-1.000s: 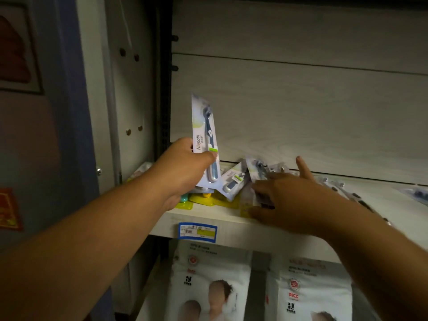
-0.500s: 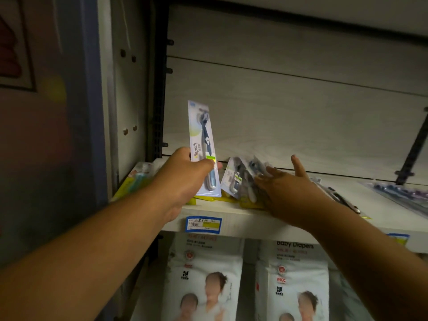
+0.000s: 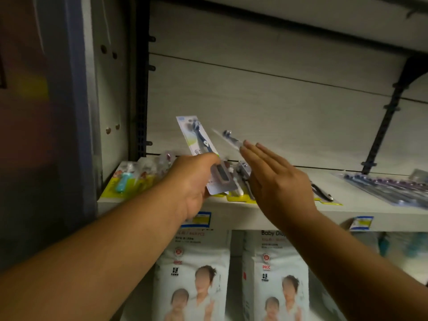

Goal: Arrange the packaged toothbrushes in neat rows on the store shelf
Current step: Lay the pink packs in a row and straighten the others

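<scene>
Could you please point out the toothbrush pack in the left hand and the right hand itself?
left-hand toothbrush pack (image 3: 195,141): head view, upper half of the card.
right hand (image 3: 278,181): head view, back of the hand.

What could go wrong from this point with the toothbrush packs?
The clear pack leans tilted against the right hand's straight fingers, seemingly ungripped, so it may slide off. The left hand grips the white-carded pack above yellow-backed packs lying at the front edge of the shelf; lowering it carelessly might push one off.
</scene>
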A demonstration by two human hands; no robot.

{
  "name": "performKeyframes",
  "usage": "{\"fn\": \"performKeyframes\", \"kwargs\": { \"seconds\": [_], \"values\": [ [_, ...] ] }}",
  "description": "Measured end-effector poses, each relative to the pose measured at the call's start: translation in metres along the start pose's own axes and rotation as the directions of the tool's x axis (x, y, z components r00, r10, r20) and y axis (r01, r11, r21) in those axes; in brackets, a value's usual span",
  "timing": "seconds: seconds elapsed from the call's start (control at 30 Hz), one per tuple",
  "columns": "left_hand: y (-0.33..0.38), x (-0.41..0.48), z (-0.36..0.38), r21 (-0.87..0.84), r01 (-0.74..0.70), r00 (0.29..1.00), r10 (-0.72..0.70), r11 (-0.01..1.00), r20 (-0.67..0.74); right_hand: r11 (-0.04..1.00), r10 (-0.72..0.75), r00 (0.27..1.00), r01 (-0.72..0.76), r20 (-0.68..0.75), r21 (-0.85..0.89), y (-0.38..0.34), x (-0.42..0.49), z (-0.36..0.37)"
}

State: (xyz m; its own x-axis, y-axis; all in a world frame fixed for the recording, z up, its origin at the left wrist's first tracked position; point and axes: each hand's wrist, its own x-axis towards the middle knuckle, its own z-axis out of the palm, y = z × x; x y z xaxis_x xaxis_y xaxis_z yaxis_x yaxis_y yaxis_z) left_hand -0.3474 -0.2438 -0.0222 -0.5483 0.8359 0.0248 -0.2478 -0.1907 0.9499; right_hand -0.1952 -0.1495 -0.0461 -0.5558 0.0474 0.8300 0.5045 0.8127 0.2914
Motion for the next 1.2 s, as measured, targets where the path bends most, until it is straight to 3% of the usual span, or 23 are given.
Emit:
{"fn": "performKeyframes", "kwargs": {
  "seconds": [0.2, 0.43, 0.53, 0.63, 0.7, 0.77, 0.9, 1.03, 1.2],
  "values": [
    [-0.010, 0.002, 0.037, -0.125, 0.029, 0.997, -0.020, 0.992, 0.072, 0.993, -0.105, 0.994, 0.107, -0.030, 0.053, 0.014, -0.041, 0.000],
    [-0.035, 0.015, 0.116, -0.081, 0.026, 0.998, -0.021, 0.996, 0.064, 0.986, -0.118, 0.993, 0.120, -0.024, 0.116, 0.082, -0.083, -0.005],
    [-0.050, 0.020, 0.169, -0.064, 0.000, 0.997, 0.005, 0.998, 0.075, 0.986, -0.063, 0.998, 0.065, -0.017, 0.152, 0.127, -0.103, -0.013],
    [-0.071, 0.031, 0.229, -0.037, -0.049, 0.997, 0.051, 0.998, 0.051, 0.973, 0.099, 0.995, -0.090, -0.032, 0.213, 0.182, -0.125, -0.022],
    [-0.088, 0.039, 0.269, 0.008, -0.061, 0.998, 0.060, 0.998, 0.034, 0.936, 0.240, 0.970, -0.244, 0.047, 0.256, 0.219, -0.141, -0.030],
    [-0.103, 0.045, 0.306, 0.050, -0.062, 0.998, 0.060, 0.997, 0.026, 0.918, 0.281, 0.948, -0.310, 0.147, 0.247, 0.255, -0.153, -0.038],
    [-0.122, 0.058, 0.364, 0.101, -0.093, 0.996, 0.091, 0.991, 0.022, 0.944, 0.197, 0.932, -0.263, 0.304, 0.197, 0.315, -0.162, -0.048],
    [-0.127, 0.079, 0.384, 0.204, -0.090, 0.996, 0.089, 0.975, 0.012, 0.911, 0.265, 0.852, -0.374, 0.451, 0.173, 0.368, -0.152, -0.050],
    [-0.137, 0.097, 0.382, 0.403, -0.164, 0.984, 0.181, 0.901, -0.003, 0.931, 0.179, 0.781, -0.331, 0.599, 0.152, 0.379, -0.147, -0.034]
  ]
}}
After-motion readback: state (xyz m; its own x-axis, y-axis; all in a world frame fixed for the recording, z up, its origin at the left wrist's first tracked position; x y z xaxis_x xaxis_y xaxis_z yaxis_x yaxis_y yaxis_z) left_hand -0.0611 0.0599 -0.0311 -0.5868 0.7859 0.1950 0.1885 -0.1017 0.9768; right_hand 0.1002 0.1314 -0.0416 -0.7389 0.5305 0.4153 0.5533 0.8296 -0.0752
